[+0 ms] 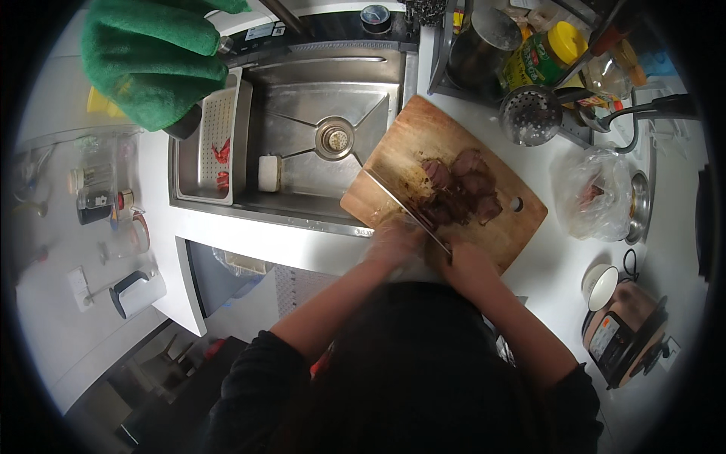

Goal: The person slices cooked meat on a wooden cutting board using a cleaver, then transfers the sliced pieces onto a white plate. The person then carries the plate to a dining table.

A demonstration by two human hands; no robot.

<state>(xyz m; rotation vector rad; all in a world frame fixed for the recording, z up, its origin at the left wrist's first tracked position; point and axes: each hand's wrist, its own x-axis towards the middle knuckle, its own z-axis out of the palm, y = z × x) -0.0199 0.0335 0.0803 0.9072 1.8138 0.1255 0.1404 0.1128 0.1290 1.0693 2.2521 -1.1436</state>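
My right hand (464, 262) grips the handle of a kitchen knife (397, 198). The blade slants up and left across a wooden cutting board (420, 127). Just left of the blade, my left hand (397, 241) is low over the board's near edge. It is blurred, seems to be in a clear plastic glove, and whatever its fingers touch is hidden. Right of the blade lies a heap of dark brown cooked meat (473, 184) in several pieces, with brown juice and crumbs around it.
The board's left corner overhangs a steel sink (295, 108) holding a white sponge (269, 173). A perforated tray (218, 119) contains red peppers (221, 152). A green towel (153, 62) hangs upper left. Right are a skimmer (530, 113), a plastic bag (590, 196) and an electric cooker (624, 335).
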